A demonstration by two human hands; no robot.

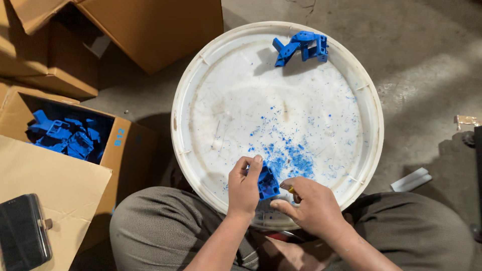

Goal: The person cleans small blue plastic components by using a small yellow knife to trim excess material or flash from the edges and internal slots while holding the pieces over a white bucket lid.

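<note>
My left hand (244, 186) grips a small blue plastic part (268, 182) over the near edge of a round white lid (201, 100). My right hand (312, 206) is closed around a small tool with a yellow tip (290, 189), which touches the part's right side. Blue plastic shavings (291, 158) lie scattered on the lid just beyond my hands. Two more blue plastic parts (303, 47) rest at the far rim of the lid.
An open cardboard box (120, 150) at left holds several blue parts (65, 135). More cardboard boxes (150, 30) stand behind it. A dark phone (22, 233) lies on a box flap at lower left. A white strip (410, 179) lies on the concrete floor at right.
</note>
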